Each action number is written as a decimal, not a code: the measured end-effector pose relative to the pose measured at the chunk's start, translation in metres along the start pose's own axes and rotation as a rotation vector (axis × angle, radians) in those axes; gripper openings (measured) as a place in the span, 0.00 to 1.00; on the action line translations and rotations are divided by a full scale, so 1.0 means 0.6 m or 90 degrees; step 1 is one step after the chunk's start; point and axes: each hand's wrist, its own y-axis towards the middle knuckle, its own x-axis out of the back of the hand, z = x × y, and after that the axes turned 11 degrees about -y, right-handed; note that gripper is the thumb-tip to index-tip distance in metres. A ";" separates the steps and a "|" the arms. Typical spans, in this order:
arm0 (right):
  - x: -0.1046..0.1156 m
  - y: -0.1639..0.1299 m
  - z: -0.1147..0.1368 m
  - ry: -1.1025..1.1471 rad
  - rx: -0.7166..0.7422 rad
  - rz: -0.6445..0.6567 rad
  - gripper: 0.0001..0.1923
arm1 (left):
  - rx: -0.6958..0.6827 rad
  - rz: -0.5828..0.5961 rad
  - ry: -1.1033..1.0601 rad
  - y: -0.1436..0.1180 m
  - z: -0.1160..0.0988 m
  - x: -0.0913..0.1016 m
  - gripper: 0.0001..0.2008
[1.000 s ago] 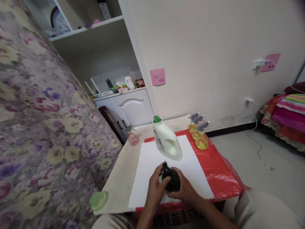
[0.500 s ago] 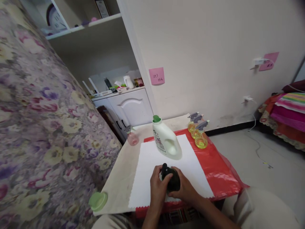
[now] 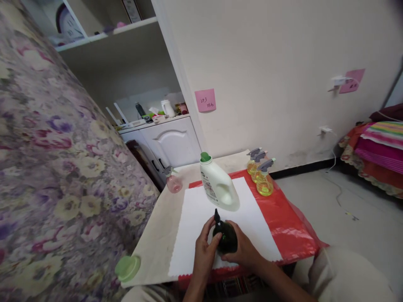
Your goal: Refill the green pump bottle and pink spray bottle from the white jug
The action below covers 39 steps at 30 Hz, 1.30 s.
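A round dark green spray bottle (image 3: 228,240) with a black top is between my two hands, above the front part of a white sheet (image 3: 185,235). My left hand (image 3: 204,248) wraps its left side, the thumb lying against the bottle near the neck. My right hand (image 3: 244,247) cups the right side and the underside. The bottle's narrow black tip points away from me. Just beyond stands a large pale green jug (image 3: 221,184) with its handle on the right and a green spout in its uncapped mouth.
Several spray bottles with yellow liquid (image 3: 264,185) cluster at the back right on red plastic sheeting (image 3: 283,218). A pink spray bottle (image 3: 174,183) stands back left. A light green cap (image 3: 127,268) sits at the front left corner. A floral curtain (image 3: 82,176) borders the left.
The dark green bottle has turned in my hands, so its black tip now points up and away. My left hand has shifted slightly left. The jug and other bottles stay put.
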 end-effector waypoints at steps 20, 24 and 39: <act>0.000 -0.001 -0.005 0.017 0.017 0.003 0.54 | -0.071 0.014 0.134 0.012 -0.026 -0.004 0.15; 0.000 -0.001 -0.005 0.011 0.021 0.002 0.53 | -0.091 0.044 0.156 0.013 -0.034 -0.014 0.07; 0.003 0.000 0.001 0.005 0.022 0.004 0.53 | -0.026 0.128 0.115 0.016 -0.024 0.007 0.23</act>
